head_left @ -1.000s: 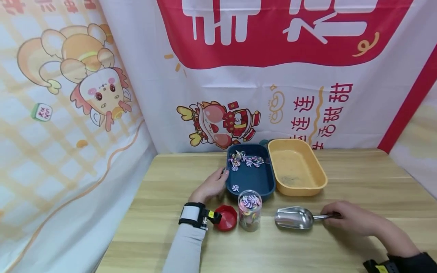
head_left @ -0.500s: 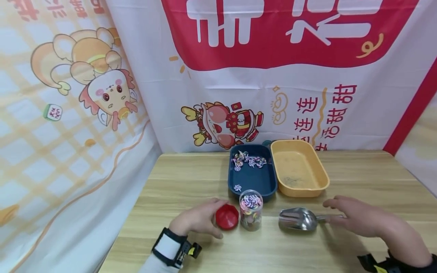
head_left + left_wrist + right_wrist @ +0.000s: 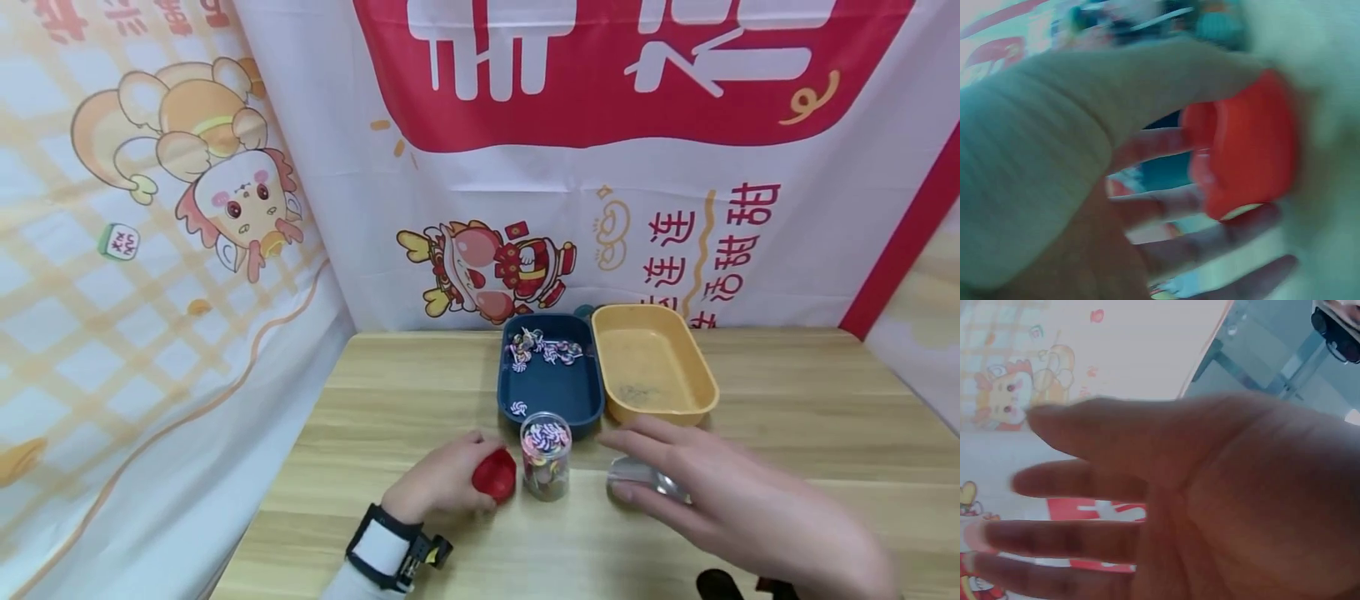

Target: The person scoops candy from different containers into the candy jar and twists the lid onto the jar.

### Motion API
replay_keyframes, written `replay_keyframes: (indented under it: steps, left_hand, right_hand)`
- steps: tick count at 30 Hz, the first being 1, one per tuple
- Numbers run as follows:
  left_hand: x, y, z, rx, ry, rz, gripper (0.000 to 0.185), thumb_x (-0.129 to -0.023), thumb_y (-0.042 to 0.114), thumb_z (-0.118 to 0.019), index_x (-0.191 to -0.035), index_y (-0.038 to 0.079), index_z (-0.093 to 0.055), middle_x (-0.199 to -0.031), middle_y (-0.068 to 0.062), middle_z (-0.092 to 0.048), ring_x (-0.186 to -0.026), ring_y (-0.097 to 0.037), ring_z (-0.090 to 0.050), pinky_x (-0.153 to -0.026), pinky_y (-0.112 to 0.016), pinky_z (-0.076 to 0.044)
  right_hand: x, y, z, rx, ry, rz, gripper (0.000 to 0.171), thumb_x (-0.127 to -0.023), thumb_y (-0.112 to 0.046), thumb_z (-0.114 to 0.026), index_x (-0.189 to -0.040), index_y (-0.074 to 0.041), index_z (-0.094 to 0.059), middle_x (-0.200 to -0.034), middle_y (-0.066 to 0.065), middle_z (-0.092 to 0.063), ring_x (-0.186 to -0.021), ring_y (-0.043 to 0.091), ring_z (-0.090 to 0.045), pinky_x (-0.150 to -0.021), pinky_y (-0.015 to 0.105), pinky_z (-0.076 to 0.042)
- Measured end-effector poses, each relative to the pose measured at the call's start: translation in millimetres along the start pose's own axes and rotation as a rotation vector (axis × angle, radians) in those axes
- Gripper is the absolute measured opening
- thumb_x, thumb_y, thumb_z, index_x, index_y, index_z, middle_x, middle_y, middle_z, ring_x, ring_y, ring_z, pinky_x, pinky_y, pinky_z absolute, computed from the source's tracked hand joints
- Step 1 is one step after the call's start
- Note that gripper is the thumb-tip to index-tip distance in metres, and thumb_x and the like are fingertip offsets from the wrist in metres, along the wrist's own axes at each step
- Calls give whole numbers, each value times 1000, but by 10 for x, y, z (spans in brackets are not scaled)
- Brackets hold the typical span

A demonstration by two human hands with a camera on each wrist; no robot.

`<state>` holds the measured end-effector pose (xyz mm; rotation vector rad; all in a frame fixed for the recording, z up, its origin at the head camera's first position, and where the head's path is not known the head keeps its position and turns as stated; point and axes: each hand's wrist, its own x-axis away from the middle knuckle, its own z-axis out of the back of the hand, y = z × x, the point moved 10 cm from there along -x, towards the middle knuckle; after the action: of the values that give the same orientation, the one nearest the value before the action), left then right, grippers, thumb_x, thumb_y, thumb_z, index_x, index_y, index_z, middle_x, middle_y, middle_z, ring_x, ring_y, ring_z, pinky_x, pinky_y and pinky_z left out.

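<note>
Head view: 2 trays, 1 jar (image 3: pixel 546 454) — left hand (image 3: pixel 442 483) grips red lid (image 3: pixel 495 475), right hand (image 3: pixel 720 500) spread, empty.

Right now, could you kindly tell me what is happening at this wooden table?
A person is working at the wooden table with both hands. The left hand grips a round red plastic lid beside a small clear jar of swirl-patterned candies, which stands open. The right hand, fingers spread and holding nothing, hangs over a metal scoop lying on the table. Behind the jar sit a dark blue tray holding a few more candies and a yellow tray.
</note>
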<state>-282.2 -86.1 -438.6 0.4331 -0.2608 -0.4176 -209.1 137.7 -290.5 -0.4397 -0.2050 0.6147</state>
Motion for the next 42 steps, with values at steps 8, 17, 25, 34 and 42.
replay_keyframes:
  steps: [8, 17, 25, 34, 42]
  left_hand:
    - [478, 591, 843, 158, 160, -157, 70, -83, 33, -87, -143, 24, -53, -129, 6, -61, -113, -15, -59, -81, -30, -59]
    - [582, 1296, 1237, 325, 364, -446, 81, -83, 32, -87, -148, 27, -40, -137, 6, -57, -118, -10, -59, -95, -34, -57]
    - [408, 1250, 1114, 364, 315, -418, 88, -85, 33, -86, -154, 33, -30, -144, 3, -53, -122, -13, -58, -97, -30, -55]
    - [-65, 883, 651, 273, 66, -365, 105, -79, 30, -91, -161, 27, -25, -156, 3, -44, -138, -15, -46, -112, -43, -45]
    - [-337, 668, 330, 336, -83, -254, 115, -79, 32, -90, -163, 33, -12, -152, 2, -49, -131, -13, -52, -109, -39, -47]
  right_hand:
    - [-175, -225, 214, -80, 285, 239, 45, -100, -41, -65, -144, -34, -55, -131, -16, -57, -112, 5, -57, -88, 28, -58]
    - [-462, -283, 48, -549, 184, 355, 61, -99, -19, -70, -153, -27, -43, -134, 0, -60, -111, 17, -68, -91, 33, -59]
    - [-531, -290, 151, -500, 323, 341, 58, -97, -19, -73, -150, -22, -49, -127, 2, -64, -102, 17, -68, -84, 32, -61]
    - [-672, -177, 51, 84, 353, 153, 62, -84, -44, -84, -139, -22, -63, -125, -3, -66, -93, 11, -62, -70, 24, -54]
    - [-916, -67, -286, 178, 195, 114, 53, -85, -44, -83, -132, -22, -70, -123, -1, -66, -94, 13, -62, -72, 29, -55]
